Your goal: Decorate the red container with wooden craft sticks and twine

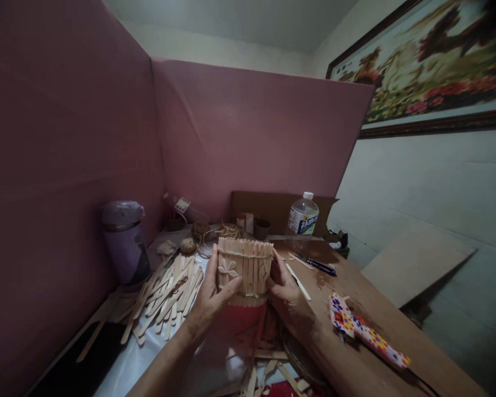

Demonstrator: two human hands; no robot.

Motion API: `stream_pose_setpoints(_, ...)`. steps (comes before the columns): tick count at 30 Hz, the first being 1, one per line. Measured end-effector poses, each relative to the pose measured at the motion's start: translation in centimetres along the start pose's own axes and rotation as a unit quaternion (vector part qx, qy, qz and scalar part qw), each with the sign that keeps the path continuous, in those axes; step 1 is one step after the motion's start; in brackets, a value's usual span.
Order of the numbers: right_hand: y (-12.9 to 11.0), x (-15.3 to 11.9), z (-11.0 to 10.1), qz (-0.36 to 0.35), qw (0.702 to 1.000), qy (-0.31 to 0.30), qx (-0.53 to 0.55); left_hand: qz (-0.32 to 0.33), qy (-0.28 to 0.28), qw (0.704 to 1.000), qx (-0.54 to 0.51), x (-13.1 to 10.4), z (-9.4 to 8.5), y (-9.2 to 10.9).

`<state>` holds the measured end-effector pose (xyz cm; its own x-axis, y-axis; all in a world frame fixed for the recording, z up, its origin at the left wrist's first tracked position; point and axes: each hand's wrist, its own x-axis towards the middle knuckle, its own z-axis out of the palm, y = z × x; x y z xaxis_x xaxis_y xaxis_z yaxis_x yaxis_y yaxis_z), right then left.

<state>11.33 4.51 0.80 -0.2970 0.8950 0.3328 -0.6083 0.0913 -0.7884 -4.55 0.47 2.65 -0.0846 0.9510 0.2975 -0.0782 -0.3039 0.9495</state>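
Note:
Between my two hands is a round holder made of upright popsicle sticks [250,270], with twine bands near its top and bottom and a pale flower shape on its front. My left hand [215,289] grips its left side, the thumb lying across the front. On the opposite side my right hand [287,286] is closed against the wall of the holder, thumb near its right front. Beneath it, a red surface [243,320] shows below the lower edge. The inside of the holder is hidden.
Loose popsicle sticks [173,298] are heaped at left beside a purple tumbler [126,242]. Twine balls [188,246] lie behind. A clear bottle [303,218], a utility knife [320,267] and a flower-patterned glue gun [355,328] with a cord are on the right.

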Motion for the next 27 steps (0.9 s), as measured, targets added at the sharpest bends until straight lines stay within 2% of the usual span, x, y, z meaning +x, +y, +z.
stream_pose_setpoints(21,-0.3,0.0,0.3,0.026,0.999,-0.01,0.024,0.016,0.001,0.999,0.037,0.3,-1.0,-0.9)
stream_pose_setpoints(27,-0.1,0.2,0.0,0.029,0.999,-0.014,0.035,0.018,0.015,1.0,-0.008,0.5,-1.1,-1.1)
